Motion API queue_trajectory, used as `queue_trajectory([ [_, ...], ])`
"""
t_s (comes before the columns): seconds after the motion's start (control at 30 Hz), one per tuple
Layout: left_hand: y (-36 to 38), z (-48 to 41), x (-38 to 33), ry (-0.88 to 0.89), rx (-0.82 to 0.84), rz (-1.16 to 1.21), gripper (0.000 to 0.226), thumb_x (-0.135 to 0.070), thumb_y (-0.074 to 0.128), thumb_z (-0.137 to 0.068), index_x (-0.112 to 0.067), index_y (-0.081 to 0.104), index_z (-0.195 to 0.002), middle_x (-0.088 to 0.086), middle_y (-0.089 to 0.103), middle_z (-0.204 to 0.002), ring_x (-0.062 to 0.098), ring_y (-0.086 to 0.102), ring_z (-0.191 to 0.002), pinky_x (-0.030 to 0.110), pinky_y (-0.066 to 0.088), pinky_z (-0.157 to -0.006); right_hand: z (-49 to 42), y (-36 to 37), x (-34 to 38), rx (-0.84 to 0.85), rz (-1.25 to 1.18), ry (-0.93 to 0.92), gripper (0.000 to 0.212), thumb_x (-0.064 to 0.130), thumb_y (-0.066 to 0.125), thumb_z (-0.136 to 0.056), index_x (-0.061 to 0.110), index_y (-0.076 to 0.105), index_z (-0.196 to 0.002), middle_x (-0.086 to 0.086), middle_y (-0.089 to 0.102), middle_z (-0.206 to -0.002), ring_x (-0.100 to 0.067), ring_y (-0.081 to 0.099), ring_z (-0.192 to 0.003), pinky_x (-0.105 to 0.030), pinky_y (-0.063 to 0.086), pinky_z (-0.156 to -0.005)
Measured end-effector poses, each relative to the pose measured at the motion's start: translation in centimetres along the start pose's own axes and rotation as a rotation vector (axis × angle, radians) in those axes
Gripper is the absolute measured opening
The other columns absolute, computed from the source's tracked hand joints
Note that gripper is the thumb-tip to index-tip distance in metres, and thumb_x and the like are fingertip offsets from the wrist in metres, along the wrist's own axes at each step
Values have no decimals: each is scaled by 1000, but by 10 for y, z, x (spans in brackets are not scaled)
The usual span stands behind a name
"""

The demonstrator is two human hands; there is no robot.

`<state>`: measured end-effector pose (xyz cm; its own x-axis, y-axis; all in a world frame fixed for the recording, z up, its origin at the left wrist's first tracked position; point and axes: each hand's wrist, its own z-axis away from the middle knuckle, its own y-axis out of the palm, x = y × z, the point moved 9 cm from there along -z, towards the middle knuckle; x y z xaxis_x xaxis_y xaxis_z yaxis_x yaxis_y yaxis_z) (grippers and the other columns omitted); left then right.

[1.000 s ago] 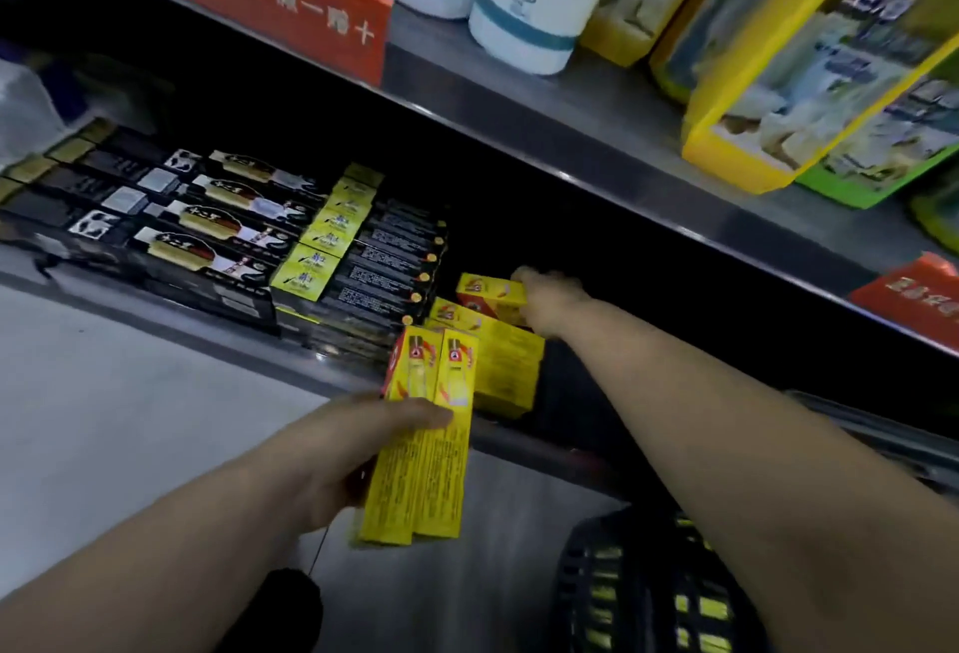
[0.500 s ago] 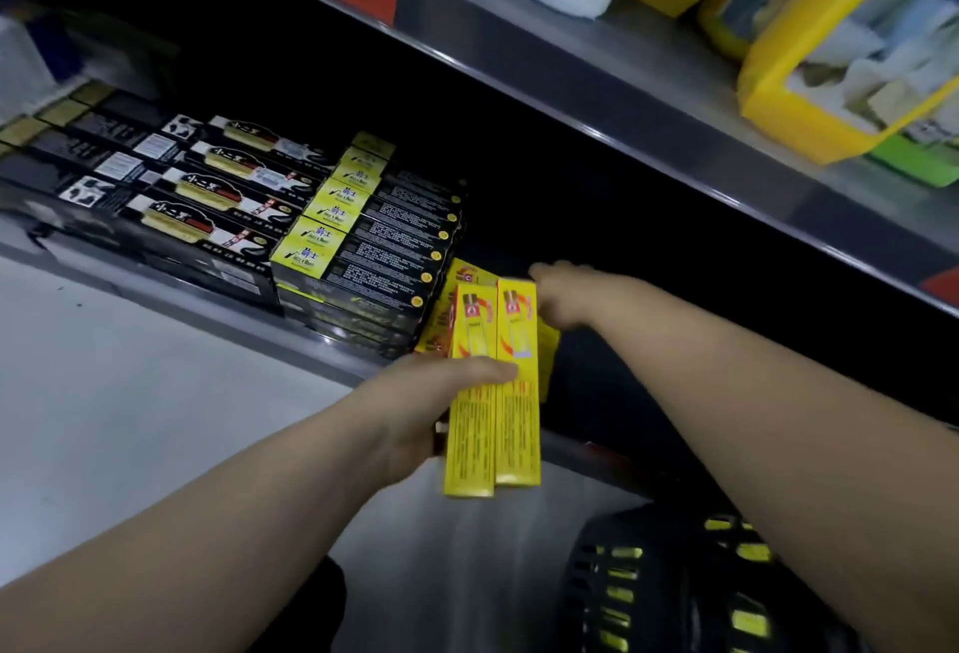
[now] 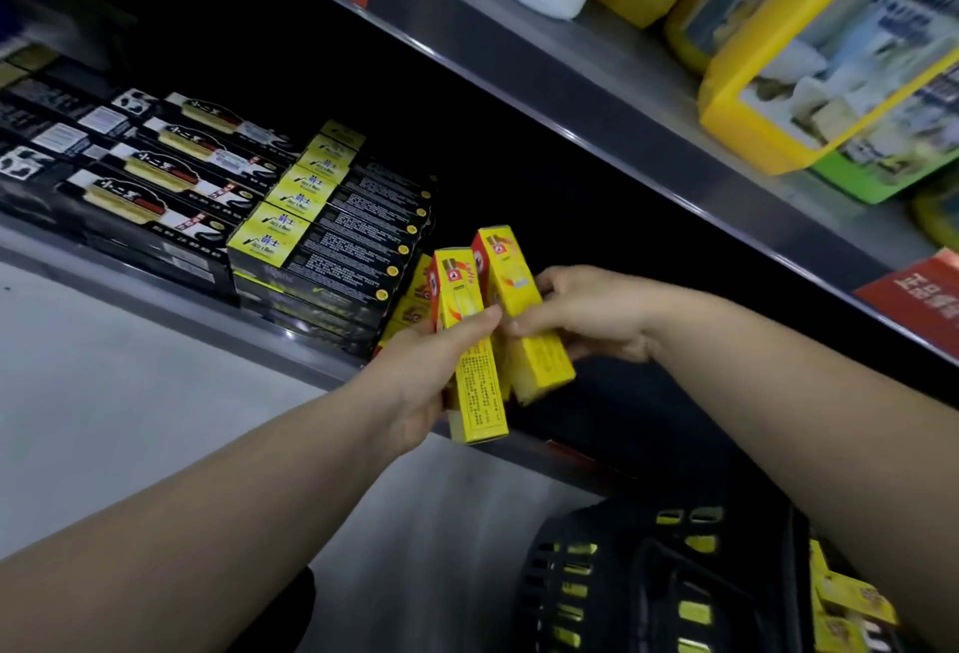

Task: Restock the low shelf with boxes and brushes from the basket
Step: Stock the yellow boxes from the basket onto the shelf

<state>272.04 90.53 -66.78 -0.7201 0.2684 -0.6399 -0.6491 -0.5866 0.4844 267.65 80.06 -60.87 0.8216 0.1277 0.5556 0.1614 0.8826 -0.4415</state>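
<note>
The left hand (image 3: 420, 382) curls fingers and thumb around the first yellow box (image 3: 480, 393), held upright in front of the low shelf (image 3: 171, 297). At its 3 o'clock, the right hand (image 3: 586, 315) grips the second yellow box (image 3: 542, 367), tilted; the 2 boxes touch. Shelved yellow boxes (image 3: 415, 299) lie at 11 o'clock from the hands, just beside black boxes (image 3: 332, 258). The basket (image 3: 571, 574) sits at 5 o'clock.

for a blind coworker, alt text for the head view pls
The left hand grips a yellow box and the right hand a second yellow box before the low shelf of black boxes; a black basket sits below.
</note>
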Motion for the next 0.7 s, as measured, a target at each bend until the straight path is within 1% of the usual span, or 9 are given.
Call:
queue_trajectory([
  [0.07, -5, -2, 12, -45, -41, 37, 33, -32, 61, -88, -11, 62, -114, 16, 68, -110, 30, 65, -93, 42, 53, -82, -21, -27, 9, -192, 296, -25, 30, 17, 57, -90, -2, 54, -113, -14, 65, -97, -27, 64, -85, -33, 50, -74],
  [0.17, -11, -6, 25, -101, -91, 95, 35, -28, 61, -88, -11, 59, -118, 18, 63, -116, 33, 58, -95, 49, 48, -93, -59, -49, 22, -367, 771, -65, 42, 23, 50, -95, 2, 39, -130, -17, 57, -118, -30, 57, -98, -31, 43, -75],
  [0.3, -18, -16, 26, -65, -135, 72, 32, -23, 64, -86, -11, 59, -116, 13, 62, -109, 33, 56, -103, 51, 46, -96, -106, -45, 11, -315, 700, -144, 34, 18, 55, -94, 12, 47, -127, -15, 56, -121, -25, 55, -98, -26, 40, -73],
  [0.37, -20, -20, 26, -47, -129, 45, 27, -22, 65, -86, -14, 59, -111, 8, 63, -102, 25, 60, -94, 38, 50, -81, -119, -34, 3, -266, 630, -145, 34, 25, 55, -94, 15, 51, -126, -12, 59, -120, -22, 56, -94, -24, 41, -70],
  [0.43, -19, -22, 27, -35, -115, 32, 20, -23, 66, -86, -15, 59, -103, 5, 62, -90, 18, 59, -77, 30, 46, -69, -129, -19, -4, -196, 674, -133, 42, 23, 51, -95, 18, 44, -136, -11, 55, -129, -24, 56, -107, -26, 44, -83],
  [0.53, -17, -24, 27, -44, -107, 52, 8, -23, 66, -85, -17, 61, -87, -2, 62, -69, 13, 58, -66, 29, 47, -72, -133, -9, -10, -147, 706, -113, 55, 11, 38, -99, 21, 19, -149, -10, 35, -149, -27, 42, -129, -26, 35, -102],
  [0.6, -12, -24, 25, -43, -87, 55, 12, -22, 65, -86, -17, 59, -77, -3, 62, -59, 10, 59, -56, 33, 52, -75, -130, -9, -11, -124, 738, -85, 59, 11, 36, -99, 24, 11, -151, -10, 28, -152, -27, 38, -133, -28, 34, -107],
  [0.67, -7, -25, 23, -32, -55, 44, 13, -23, 64, -87, -14, 58, -80, 2, 65, -66, 13, 63, -58, 41, 52, -84, -124, -9, -12, -90, 829, -40, 62, 13, 39, -98, 23, 8, -151, -11, 24, -153, -29, 36, -134, -32, 34, -108],
  [0.7, -5, -25, 22, -31, -43, 35, 13, -25, 64, -86, -13, 59, -85, 6, 67, -74, 18, 67, -70, 43, 53, -87, -118, -10, -9, -81, 912, -14, 62, 15, 42, -97, 19, 11, -151, -13, 25, -152, -30, 37, -133, -32, 36, -106],
])
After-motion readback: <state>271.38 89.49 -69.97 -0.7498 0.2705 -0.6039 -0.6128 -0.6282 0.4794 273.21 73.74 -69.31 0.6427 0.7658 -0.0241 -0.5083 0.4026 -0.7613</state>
